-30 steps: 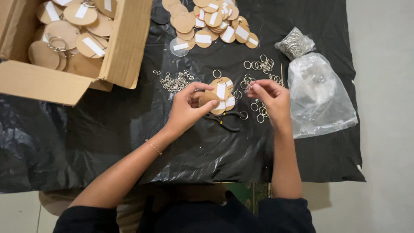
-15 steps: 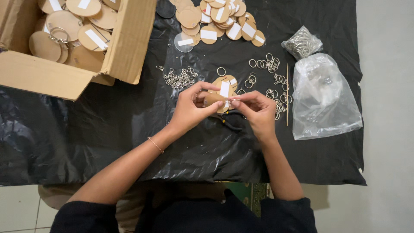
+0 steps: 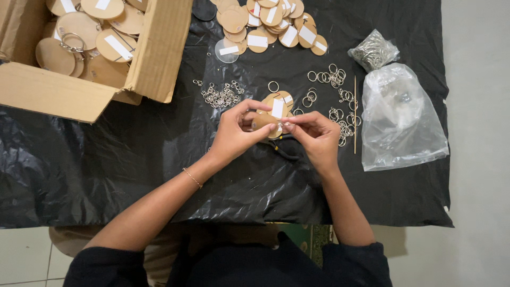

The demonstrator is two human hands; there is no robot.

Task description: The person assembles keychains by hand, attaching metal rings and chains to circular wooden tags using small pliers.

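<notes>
A cardboard box [image 3: 154, 58] of round wooden discs [image 3: 79, 26] sat at the far left corner of the black plastic sheet [image 3: 106, 170]. More labelled discs [image 3: 265, 21] lay heaped along the far edge. Near the right edge lay a clear plastic bag [image 3: 401, 119], a small bag of metal rings [image 3: 373, 50], a thin stick [image 3: 355, 114] and loose rings [image 3: 334, 77].

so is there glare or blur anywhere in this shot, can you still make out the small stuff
Head view: sharp overall, no motion blur on the left hand or right hand; soft glare streaks on the crinkled black plastic sheet and the clear plastic bag; the loose metal rings stay distinct, though the small jump rings merge into a shiny cluster.
</notes>
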